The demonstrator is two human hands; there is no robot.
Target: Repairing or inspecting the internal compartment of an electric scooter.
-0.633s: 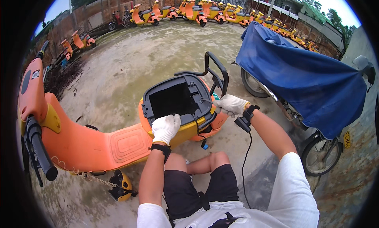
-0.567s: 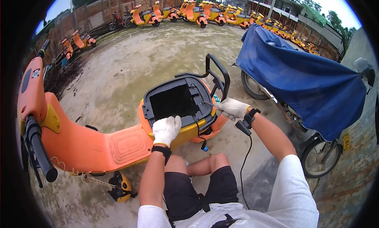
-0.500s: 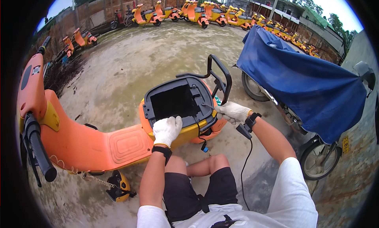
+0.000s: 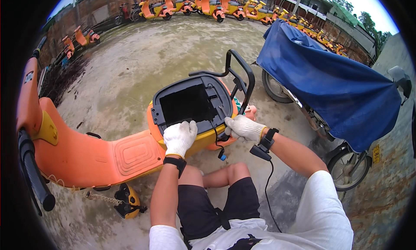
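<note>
An orange and yellow electric scooter [image 4: 130, 152] stands before me, with the dark, open compartment [image 4: 186, 105] under its seat position exposed. My left hand [image 4: 180, 138], in a white knit glove, is closed at the compartment's near rim; its fingertips are curled out of sight. My right hand [image 4: 246, 127], gloved the same way, is closed at the rim's right corner, and whatever it pinches is hidden. Between the hands a black cable [image 4: 215, 133] comes over the rim and hangs down the side, ending in a blue connector [image 4: 222, 157].
A black grab rail [image 4: 245, 72] rises behind the compartment. To the right stands a motorcycle under a blue cover [image 4: 329, 85]. A yellow and black helmet [image 4: 128, 201] hangs low on a coiled cord [image 4: 102, 197]. Parked scooters [image 4: 212, 7] line the far wall. A black lead [image 4: 268, 189] runs from my right wrist.
My right hand has shifted left and slightly down, onto the compartment's corner; the thin grey thing by its fingers no longer shows. My left hand stays at the rim. The view has shifted slightly.
</note>
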